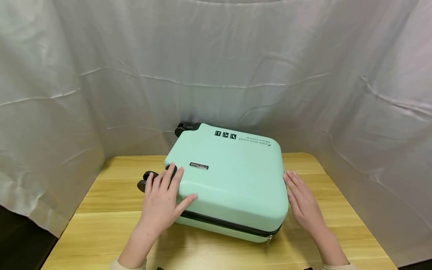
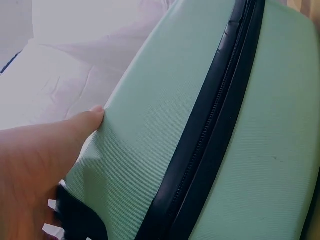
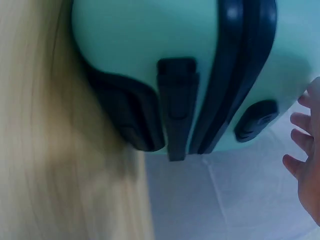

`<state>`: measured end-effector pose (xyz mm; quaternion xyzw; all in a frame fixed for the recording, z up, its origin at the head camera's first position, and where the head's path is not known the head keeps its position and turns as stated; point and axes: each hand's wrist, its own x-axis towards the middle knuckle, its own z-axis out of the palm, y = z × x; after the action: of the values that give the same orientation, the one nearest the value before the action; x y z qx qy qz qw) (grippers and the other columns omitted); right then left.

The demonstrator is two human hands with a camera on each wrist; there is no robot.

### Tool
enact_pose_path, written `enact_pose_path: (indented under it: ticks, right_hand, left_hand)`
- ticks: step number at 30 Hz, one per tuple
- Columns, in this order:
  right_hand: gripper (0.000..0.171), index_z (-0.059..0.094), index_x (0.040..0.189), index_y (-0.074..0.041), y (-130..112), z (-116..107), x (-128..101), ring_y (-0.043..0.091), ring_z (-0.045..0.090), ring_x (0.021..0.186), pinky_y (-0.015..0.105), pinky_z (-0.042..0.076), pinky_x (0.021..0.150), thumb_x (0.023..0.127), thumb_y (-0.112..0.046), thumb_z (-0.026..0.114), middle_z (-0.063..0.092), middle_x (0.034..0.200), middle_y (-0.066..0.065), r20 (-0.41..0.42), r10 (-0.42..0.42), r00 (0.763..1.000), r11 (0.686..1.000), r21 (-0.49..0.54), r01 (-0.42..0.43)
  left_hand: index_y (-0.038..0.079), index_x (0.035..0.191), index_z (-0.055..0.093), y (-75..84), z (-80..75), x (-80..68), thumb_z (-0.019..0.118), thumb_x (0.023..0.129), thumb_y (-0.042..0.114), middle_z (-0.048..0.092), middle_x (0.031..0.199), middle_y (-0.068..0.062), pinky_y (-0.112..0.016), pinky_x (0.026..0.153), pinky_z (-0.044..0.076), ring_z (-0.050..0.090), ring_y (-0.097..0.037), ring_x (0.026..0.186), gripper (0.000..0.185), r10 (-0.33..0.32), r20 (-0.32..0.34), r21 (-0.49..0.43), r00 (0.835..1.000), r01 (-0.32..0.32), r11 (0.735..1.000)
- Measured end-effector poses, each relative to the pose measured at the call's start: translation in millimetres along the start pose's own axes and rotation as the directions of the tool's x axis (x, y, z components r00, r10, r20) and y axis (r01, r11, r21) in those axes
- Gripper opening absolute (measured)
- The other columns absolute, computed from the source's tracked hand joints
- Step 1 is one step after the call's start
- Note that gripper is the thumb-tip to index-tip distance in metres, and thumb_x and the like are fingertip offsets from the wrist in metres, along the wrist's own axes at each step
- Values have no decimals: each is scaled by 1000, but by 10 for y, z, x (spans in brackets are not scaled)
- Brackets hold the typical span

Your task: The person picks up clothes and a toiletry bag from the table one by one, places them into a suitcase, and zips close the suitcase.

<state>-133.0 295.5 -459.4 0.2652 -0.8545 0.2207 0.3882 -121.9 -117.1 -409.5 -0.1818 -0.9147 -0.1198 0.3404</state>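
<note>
A mint-green hard-shell suitcase (image 1: 233,180) lies flat on the wooden table, its black wheels (image 1: 145,182) pointing left. My left hand (image 1: 161,202) rests on its near left corner beside the wheels, fingers spread and fairly straight. In the left wrist view the thumb touches the shell edge, and a black zipper band (image 2: 200,135) runs along the side. Against the right end of the case lies my right hand (image 1: 303,204), fingers extended. The right wrist view shows that end with a black handle (image 3: 177,100) and the right hand's fingers (image 3: 302,137) at the shell's edge.
The wooden table (image 1: 111,210) carries the suitcase and reaches back to a pale grey curtain (image 1: 209,75), which also hangs on both sides. A zipper pull (image 1: 269,238) hangs at the near right corner of the case.
</note>
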Motion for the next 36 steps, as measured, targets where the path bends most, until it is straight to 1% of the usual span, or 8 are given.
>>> enact_pose_path:
  ticks: [4,7,11,13,18,25,31,36]
  right_hand:
    - [51,59,128,7,-154,-43,53,27,42,141,28,23,122,106,-33,37,58,135,22,-81,-96,992,995,12,98]
    - [56,62,123,8,-289,-43,92,28,46,138,30,26,120,103,-41,43,61,132,22,-121,-180,976,983,23,184]
    - [68,63,121,8,-441,-1,140,32,50,133,31,29,120,93,-54,56,61,128,25,-129,-279,952,958,31,285]
    - [73,62,121,8,-488,25,159,33,50,132,31,29,119,89,-58,60,60,128,27,-120,-296,948,952,38,302]
    - [78,60,123,8,-501,59,159,33,47,135,33,25,121,86,-61,63,57,130,28,-98,-281,955,955,66,288]
    - [81,57,129,6,-339,67,178,34,43,138,33,21,123,84,-62,64,53,136,27,-35,-258,965,962,82,260]
    - [82,55,133,5,-144,62,189,33,42,138,30,21,123,86,-62,62,52,139,25,1,-204,979,976,72,203]
    - [80,52,136,3,-47,47,187,30,40,141,26,20,122,89,-62,56,50,142,23,21,-145,989,989,27,144]
  left_hand:
    - [13,144,47,-37,-23,3,37,84,82,48,146,-19,-66,108,30,54,-42,118,92,27,8,21,1000,-27,999]
    - [10,145,46,-62,-31,8,44,80,83,48,145,-20,-63,108,34,54,-43,120,97,47,23,33,999,-48,998]
    - [6,144,45,-76,-18,14,50,77,82,48,143,-24,-57,106,40,55,-44,120,102,72,23,35,997,-72,997]
    - [4,143,45,-77,-10,15,49,78,82,49,142,-25,-55,104,43,55,-45,119,102,80,11,38,997,-80,996]
    - [2,142,47,-67,-9,17,50,77,82,51,140,-26,-52,101,45,55,-44,116,102,93,-13,42,996,-93,995]
    - [1,142,47,-20,11,44,62,73,76,51,140,-26,-52,100,46,57,-44,112,103,91,-18,83,996,-89,993]
    - [0,138,50,80,66,62,74,65,70,54,136,-26,-51,96,49,59,-42,108,104,96,-49,144,994,-88,986]
    - [1,138,52,193,126,99,73,67,71,55,136,-26,-51,96,50,61,-41,109,101,82,-53,199,995,-70,978]
